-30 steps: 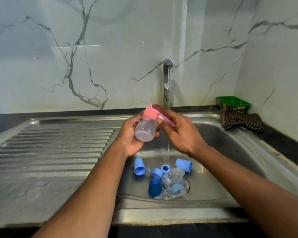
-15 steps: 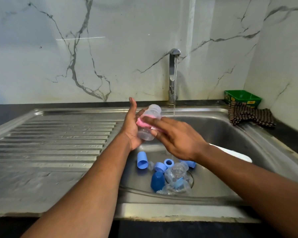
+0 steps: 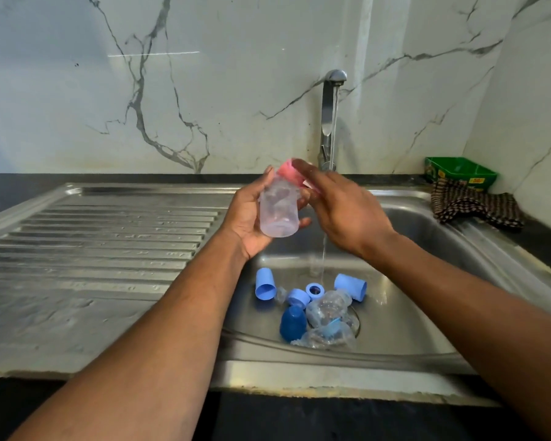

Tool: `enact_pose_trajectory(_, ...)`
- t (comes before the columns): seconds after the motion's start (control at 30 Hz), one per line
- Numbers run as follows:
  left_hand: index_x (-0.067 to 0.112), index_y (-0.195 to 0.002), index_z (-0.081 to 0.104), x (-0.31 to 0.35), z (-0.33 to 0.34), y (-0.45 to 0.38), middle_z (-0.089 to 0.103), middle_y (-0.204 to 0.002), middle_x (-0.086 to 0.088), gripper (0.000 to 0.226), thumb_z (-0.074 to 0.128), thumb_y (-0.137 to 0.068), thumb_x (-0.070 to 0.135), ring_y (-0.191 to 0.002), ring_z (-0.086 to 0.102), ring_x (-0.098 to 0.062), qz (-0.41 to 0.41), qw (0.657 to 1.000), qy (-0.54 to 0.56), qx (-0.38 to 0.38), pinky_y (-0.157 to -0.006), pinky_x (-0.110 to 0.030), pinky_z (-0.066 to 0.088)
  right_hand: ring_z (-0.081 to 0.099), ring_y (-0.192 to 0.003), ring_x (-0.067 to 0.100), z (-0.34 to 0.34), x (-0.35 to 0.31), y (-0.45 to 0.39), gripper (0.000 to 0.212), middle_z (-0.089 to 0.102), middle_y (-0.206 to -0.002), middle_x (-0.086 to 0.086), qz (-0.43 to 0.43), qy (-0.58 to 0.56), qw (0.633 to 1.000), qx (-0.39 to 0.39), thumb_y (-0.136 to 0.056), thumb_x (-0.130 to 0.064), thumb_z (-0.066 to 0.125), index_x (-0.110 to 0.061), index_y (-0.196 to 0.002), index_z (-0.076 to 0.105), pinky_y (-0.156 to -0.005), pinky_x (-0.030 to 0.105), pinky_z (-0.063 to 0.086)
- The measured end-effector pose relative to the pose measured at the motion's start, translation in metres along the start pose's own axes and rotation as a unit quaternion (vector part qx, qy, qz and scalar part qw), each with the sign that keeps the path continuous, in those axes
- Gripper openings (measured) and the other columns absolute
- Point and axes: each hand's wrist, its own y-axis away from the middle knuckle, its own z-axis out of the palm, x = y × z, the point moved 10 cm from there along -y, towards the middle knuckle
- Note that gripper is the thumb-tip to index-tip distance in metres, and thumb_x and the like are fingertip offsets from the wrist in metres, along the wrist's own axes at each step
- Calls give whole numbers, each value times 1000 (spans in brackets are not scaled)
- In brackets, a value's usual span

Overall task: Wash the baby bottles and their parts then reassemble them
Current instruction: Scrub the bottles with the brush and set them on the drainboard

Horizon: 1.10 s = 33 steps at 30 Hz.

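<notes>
My left hand (image 3: 248, 218) grips a small clear baby bottle (image 3: 279, 214) over the sink, base down and slightly tilted. A pink collar (image 3: 287, 171) sits on its top. The fingers of my right hand (image 3: 344, 211) reach across that collar and pinch it; they are blurred, and the thumb is hidden. In the basin (image 3: 427, 281) below lie two light blue caps (image 3: 264, 286) (image 3: 350, 286), a blue ring (image 3: 315, 290), a blue collar (image 3: 298, 296), a dark blue cap (image 3: 292, 323) and two clear bottles (image 3: 328, 308) (image 3: 328, 337).
The tap (image 3: 330, 122) runs, and a thin stream falls just behind my right hand. A ribbed steel drainboard (image 3: 93, 237) lies to the left. At the back right stand a green box (image 3: 458, 173) and a checked cloth (image 3: 474, 205).
The bottle has gone from tipped over, base up, to base down with the pink collar on top. My right hand has shifted from the bottle's side to its top.
</notes>
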Motion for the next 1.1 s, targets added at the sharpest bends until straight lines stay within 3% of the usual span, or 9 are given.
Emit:
enact_pose_trajectory(0.1, 9, -91, 64, 4, -8, -1, 62, -85, -11, 38, 59, -89, 47, -72, 61, -23, 10, 999, -2, 34, -65, -31, 54, 58, -118, 36, 13, -22, 22, 53, 46, -149, 5, -45, -71, 995, -48, -106, -45, 31, -46, -153, 7, -93, 50, 50)
enact_pose_trajectory(0.2, 8, -88, 64, 0, -25, 0, 61, -75, -10, 58, 51, -87, 65, -67, 60, -23, -27, 997, 6, 69, -62, -28, 52, 62, -93, 33, 15, -53, 33, 49, 51, -127, -5, -144, -48, 987, -59, -103, -52, 22, -53, -149, 5, -76, 46, 52)
enact_pose_trajectory(0.27, 6, -90, 66, -5, -22, 0, 64, -74, -12, 51, 45, -92, 52, -62, 60, -23, -40, 996, 28, 70, -55, -25, 51, 59, -83, 32, 15, -44, 18, 49, 50, -115, -1, -128, -1, 991, -26, -104, -45, 27, -56, -147, 7, -68, 43, 50)
enact_pose_trajectory(0.37, 8, -92, 65, -9, -12, -1, 64, -76, -9, 32, 43, -94, 31, -60, 60, -21, -28, 998, 15, 62, -53, -25, 50, 60, -105, 33, 9, -4, 2, 52, 57, -126, 4, -12, -57, 998, 12, -105, -34, 36, -55, -147, 13, -83, 47, 52)
enact_pose_trajectory(0.47, 3, -98, 65, -9, -14, -2, 64, -86, -13, 32, 47, -91, 29, -65, 61, -23, -36, 997, 17, 66, -55, -25, 51, 59, -111, 28, 15, -31, 24, 47, 57, -132, 3, -102, -66, 992, -36, -106, -41, 33, -49, -150, 20, -87, 46, 52)
enact_pose_trajectory(0.57, 2, -97, 65, -6, -23, -1, 66, -84, -14, 35, 46, -93, 31, -64, 64, -23, -42, 996, 30, 68, -58, -25, 55, 61, -88, 27, 21, -66, 36, 45, 57, -119, 2, -196, -15, 978, -63, -102, -49, 23, -53, -147, 19, -69, 39, 53)
enact_pose_trajectory(0.73, 8, -91, 67, -8, -8, 3, 64, -80, -10, 32, 42, -93, 26, -64, 65, -23, -32, 997, 43, 48, -63, -36, 57, 59, -101, 31, 4, -19, -2, 51, 58, -118, 5, -22, -54, 998, 9, -101, -36, 39, -50, -148, 25, -82, 44, 51)
enact_pose_trajectory(0.9, 4, -96, 62, -2, -18, 1, 62, -80, -14, 30, 57, -90, 33, -66, 64, -23, -31, 997, 22, 67, -56, -26, 55, 62, -85, 28, 16, -68, 34, 46, 61, -113, 3, -199, -3, 977, -78, -101, -49, 25, -46, -147, 32, -66, 39, 52)
enact_pose_trajectory(1.1, 9, -94, 69, -14, -9, 1, 69, -85, -10, 49, 55, -91, 55, -74, 65, -23, -59, 996, -6, 62, -73, -33, 51, 60, -88, 34, -2, -27, 15, 48, 57, -112, 7, -49, 4, 998, 24, -103, -38, 34, -49, -149, 26, -68, 41, 50)
